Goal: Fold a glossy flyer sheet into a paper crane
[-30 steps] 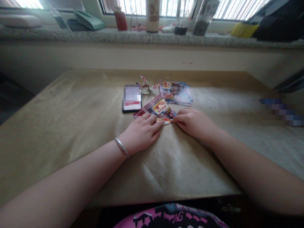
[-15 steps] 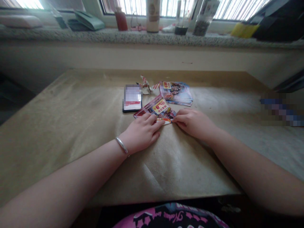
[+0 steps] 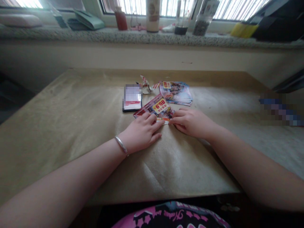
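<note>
A colourful printed flyer, folded along its near edge, lies turned at an angle on the table. My left hand, a silver bangle at its wrist, rests on the flyer's near left part with fingers spread over it. At the near right corner, my right hand has its fingertips pressed together on the folded edge, partly hiding it. Behind the flyer sits a stack of similar flyers. A phone with a blurred screen lies to the left, and a folded paper piece stands beside it.
The table has a tan cover with creases. Beyond it, a stone windowsill carries a red container, bottles and a black bag. A blurred blue item is at the right edge.
My right fingertips have slid slightly left along the flyer's folded edge. My left hand stays nearly in place on the paper.
</note>
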The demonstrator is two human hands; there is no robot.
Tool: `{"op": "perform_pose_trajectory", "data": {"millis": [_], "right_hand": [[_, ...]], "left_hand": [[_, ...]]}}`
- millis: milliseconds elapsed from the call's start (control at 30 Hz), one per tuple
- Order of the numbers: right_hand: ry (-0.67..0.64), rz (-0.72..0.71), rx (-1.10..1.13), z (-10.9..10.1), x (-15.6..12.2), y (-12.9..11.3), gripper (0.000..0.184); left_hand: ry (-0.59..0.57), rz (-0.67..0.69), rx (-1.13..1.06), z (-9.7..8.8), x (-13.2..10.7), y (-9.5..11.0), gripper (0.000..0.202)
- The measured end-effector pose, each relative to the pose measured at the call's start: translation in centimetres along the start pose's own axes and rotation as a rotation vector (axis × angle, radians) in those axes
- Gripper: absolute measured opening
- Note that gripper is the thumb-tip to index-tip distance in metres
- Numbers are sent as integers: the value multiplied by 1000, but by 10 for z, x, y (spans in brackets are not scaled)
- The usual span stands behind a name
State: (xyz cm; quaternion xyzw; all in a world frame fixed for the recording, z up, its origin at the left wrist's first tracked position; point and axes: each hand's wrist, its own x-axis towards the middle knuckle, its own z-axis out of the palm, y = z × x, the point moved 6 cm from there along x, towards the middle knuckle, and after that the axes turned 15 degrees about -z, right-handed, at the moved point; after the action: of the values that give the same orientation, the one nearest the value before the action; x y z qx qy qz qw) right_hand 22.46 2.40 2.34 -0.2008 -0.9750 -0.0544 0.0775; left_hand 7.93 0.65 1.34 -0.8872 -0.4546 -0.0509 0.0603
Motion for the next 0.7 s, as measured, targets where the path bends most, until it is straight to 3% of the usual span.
{"op": "perform_pose_trajectory", "data": {"millis": [233, 433, 700], "right_hand": [[-11, -22, -2, -4, -2, 3, 30], [-118, 3, -41, -5, -7, 6, 28], [-153, 57, -84, -9, -14, 10, 24]], "left_hand": [[3, -3, -2, 2, 0, -1, 46], [-12, -4, -2, 1, 0, -1, 46], [-6, -4, 6, 1, -1, -1, 47]]}}
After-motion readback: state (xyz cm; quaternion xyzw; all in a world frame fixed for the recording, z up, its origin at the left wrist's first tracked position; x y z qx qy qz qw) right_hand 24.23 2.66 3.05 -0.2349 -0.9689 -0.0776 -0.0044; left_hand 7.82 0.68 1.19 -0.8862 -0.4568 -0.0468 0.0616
